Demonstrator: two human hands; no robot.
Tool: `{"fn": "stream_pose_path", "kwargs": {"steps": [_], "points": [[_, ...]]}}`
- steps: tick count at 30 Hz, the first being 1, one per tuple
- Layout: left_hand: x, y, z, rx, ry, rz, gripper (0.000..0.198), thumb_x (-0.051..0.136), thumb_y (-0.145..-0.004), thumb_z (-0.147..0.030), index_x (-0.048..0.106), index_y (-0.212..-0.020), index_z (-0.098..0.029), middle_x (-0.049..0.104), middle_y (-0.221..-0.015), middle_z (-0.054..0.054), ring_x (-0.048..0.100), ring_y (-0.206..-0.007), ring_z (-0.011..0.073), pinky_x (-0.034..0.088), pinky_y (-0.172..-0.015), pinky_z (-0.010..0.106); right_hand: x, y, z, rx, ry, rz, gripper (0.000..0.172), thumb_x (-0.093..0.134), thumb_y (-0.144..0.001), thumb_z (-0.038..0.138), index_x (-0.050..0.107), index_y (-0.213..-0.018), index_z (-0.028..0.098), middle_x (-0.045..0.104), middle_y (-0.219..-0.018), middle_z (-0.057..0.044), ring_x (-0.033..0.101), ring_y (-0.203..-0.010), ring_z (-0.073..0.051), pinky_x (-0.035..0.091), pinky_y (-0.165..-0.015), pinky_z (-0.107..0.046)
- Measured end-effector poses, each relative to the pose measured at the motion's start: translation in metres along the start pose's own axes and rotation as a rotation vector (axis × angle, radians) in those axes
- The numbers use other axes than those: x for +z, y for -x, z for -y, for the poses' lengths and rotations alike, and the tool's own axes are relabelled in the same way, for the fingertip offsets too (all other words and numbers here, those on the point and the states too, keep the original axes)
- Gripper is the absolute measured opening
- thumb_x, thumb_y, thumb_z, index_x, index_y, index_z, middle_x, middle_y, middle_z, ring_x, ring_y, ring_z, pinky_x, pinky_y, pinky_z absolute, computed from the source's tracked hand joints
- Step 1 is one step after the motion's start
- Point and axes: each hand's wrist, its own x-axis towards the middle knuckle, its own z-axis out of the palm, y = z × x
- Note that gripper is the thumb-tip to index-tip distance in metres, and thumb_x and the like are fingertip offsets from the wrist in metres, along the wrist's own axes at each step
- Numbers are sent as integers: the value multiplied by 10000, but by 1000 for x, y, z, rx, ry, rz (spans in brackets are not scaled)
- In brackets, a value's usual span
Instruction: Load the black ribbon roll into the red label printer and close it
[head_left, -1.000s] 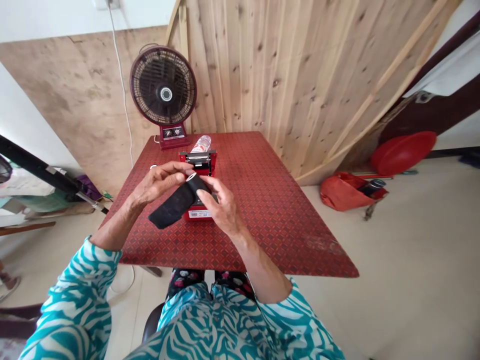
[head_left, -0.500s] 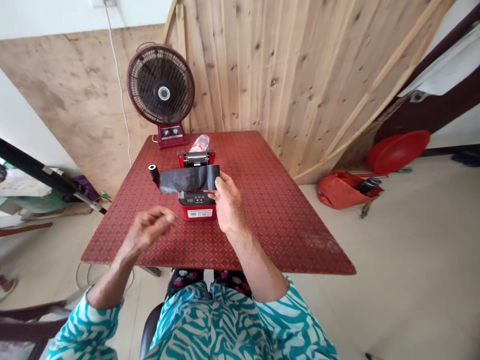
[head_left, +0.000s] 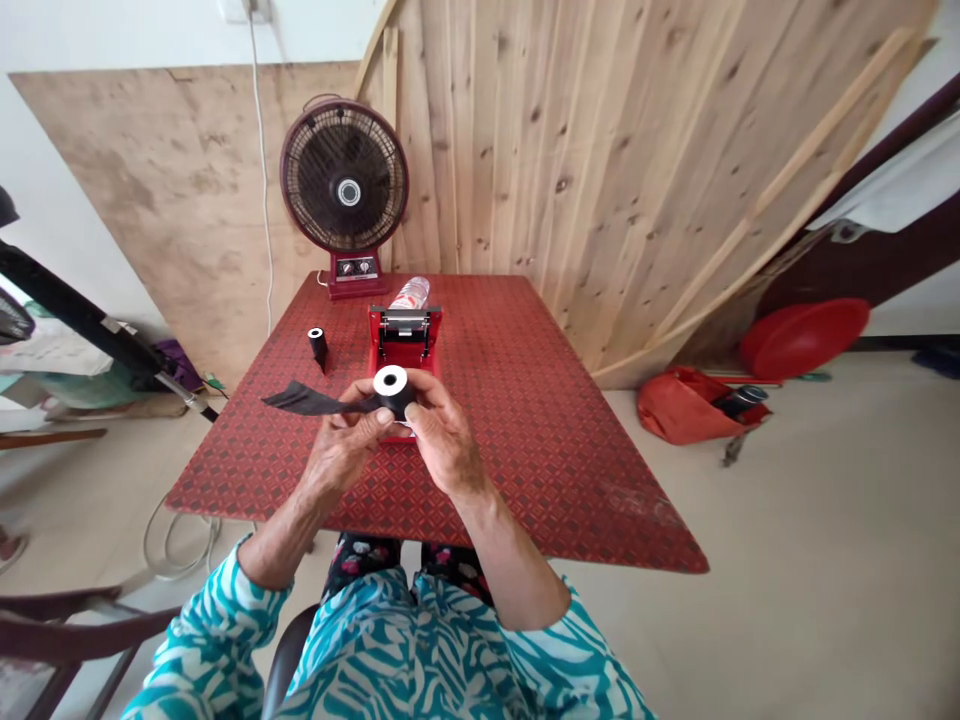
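My right hand (head_left: 442, 440) and my left hand (head_left: 346, 450) both hold a black ribbon roll (head_left: 392, 388) with a white core, its end facing me, above the near part of the red patterned table (head_left: 525, 400). A loose black strip (head_left: 304, 400) trails from the roll to the left. Just behind my hands sits a small red printer (head_left: 403, 335) with its lid open; its front is hidden by my fingers. A second small black spool (head_left: 317, 343) stands upright on the table left of the printer.
A plastic bottle (head_left: 410, 292) lies behind the printer. A dark red fan (head_left: 345, 195) stands at the table's far edge against wooden boards. On the floor to the right are an orange bag (head_left: 690, 403) and a red basin (head_left: 802, 322). A black pole (head_left: 82, 315) slants at left.
The left hand came back up and took hold of the ribbon roll with the right hand. The roll moved nearer to me and turned its white core toward me; the strip now trails left.
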Motion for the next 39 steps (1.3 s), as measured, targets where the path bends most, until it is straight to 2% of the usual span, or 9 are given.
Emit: {"fn": "stream_pose_path", "kwargs": {"steps": [4,8,14,19,22,25,29,34,39], "points": [[-3,2,-12,60,-152,-47,402,902,-621,-362,686,-910,-183,700,-791,1,678,-720,154,578,-713,283,-2,-1,7,-48,152,32,470,590,-879,586,583,-1255,303,582,-1313,-49,558,-1253,-215,468,-1105,-420],[-2,1,-23,130,-385,-74,421,940,-531,-266,724,-877,-159,736,-834,31,687,-791,185,564,-764,283,-2,0,13,-49,238,-78,472,637,-853,562,588,-1228,278,642,-1189,-55,620,-1093,-190,521,-1006,-382],[-12,-1,-17,-8,-337,-41,471,869,-626,-500,739,-903,-141,756,-820,76,706,-727,221,573,-700,320,-3,1,3,20,130,-98,447,628,-858,567,618,-1204,284,688,-1151,-35,648,-1056,-180,555,-954,-356],[-17,-7,-28,-49,-386,25,432,879,-621,-449,745,-896,-143,747,-778,65,697,-699,197,572,-687,298,-6,0,-4,1,86,-46,455,629,-862,562,609,-1235,301,679,-1217,-33,636,-1132,-187,535,-1019,-380],[-22,-22,-37,35,-465,6,431,891,-607,-367,744,-956,-160,761,-874,65,709,-827,212,572,-808,322,-24,-8,-8,-36,99,-121,480,664,-843,541,593,-1257,309,670,-1250,-42,631,-1151,-189,519,-1049,-403],[-31,-49,-37,102,-595,7,462,888,-590,-362,735,-975,-158,760,-939,77,704,-883,234,564,-843,353,-52,-17,-21,-38,140,-336,437,619,-864,552,610,-1221,301,683,-1215,-53,639,-1124,-187,519,-1036,-424],[-39,-88,-24,65,-918,142,378,813,-655,-397,744,-934,-151,751,-928,69,683,-896,242,540,-851,372,-82,-19,-50,5,160,-538,440,636,-824,578,643,-1141,273,704,-1140,-62,660,-1052,-190,527,-997,-429],[-33,-120,-15,29,-1372,313,254,774,-652,-376,718,-800,-177,715,-802,16,652,-785,207,491,-734,304,-91,-9,-74,54,155,-634,455,654,-785,590,657,-1079,243,723,-1050,-65,669,-935,-175,539,-927,-395],[-23,-134,-17,-32,-1582,381,193,800,-635,-327,704,-723,-184,693,-766,43,662,-789,251,463,-710,313,-90,-9,-76,80,171,-600,445,623,-807,570,652,-1091,228,727,-1049,-70,670,-889,-154,541,-887,-364]]}}
